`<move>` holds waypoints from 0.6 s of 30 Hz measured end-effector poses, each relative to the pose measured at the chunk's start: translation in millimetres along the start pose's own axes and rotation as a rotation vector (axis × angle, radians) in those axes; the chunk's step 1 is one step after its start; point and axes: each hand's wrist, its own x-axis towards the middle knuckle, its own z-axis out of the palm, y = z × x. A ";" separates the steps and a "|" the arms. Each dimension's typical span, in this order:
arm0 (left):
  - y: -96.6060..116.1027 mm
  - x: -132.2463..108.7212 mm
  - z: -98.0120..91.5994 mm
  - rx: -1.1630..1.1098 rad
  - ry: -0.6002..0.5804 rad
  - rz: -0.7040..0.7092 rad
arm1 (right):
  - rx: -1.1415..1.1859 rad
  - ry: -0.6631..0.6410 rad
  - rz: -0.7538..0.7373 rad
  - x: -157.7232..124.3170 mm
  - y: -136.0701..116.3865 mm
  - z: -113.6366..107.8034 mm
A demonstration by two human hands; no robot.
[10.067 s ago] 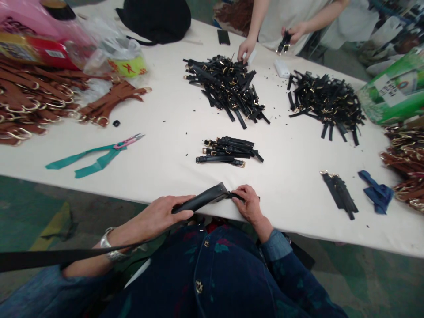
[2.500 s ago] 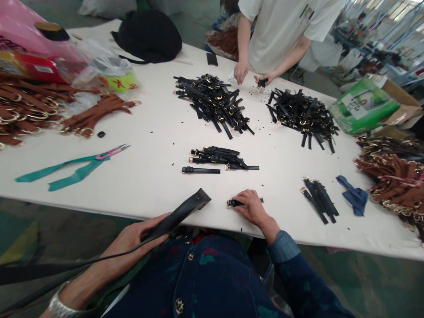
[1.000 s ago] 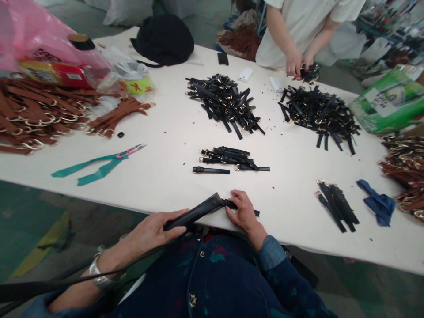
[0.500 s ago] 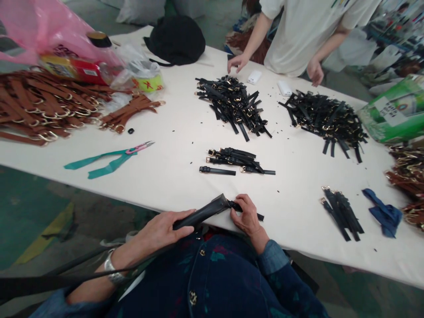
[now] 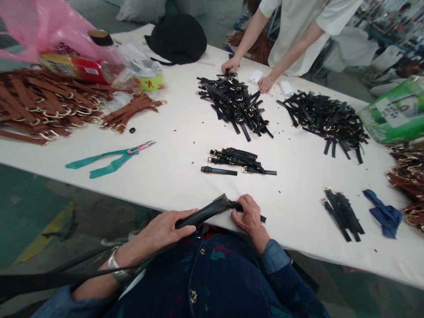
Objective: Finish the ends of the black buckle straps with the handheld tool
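My left hand is closed around a black tube-shaped tool, whose exact kind I cannot make out. The tool tilts up to the right, and its far end meets a short black buckle strap. Fingers of my right hand pinch that strap near the table's front edge, hiding its middle. Just beyond both hands lies a small group of black buckle straps. Another small bundle of black straps lies to the right, beside a dark blue cloth.
Two larger heaps of black straps lie farther back, where a co-worker's hands reach in. Brown straps are piled at left. Thread snips with green-taped handles, a black cap and a green bag also lie around.
The co-worker's hands have moved in to the left black heap, one gripping at its back and the other at its right side. My own hands have hardly moved.
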 end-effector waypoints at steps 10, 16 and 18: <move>1.5 -2.1 -1.7 -0.009 0.002 0.003 | -0.050 -0.052 0.017 -11.2 10.1 -8.3; -3.4 -1.6 -1.4 0.038 0.008 0.005 | 0.080 -0.029 -0.005 -17.4 15.5 -7.5; -4.6 2.7 -0.4 0.009 -0.008 0.020 | 0.101 -0.010 0.004 -18.4 16.8 -6.6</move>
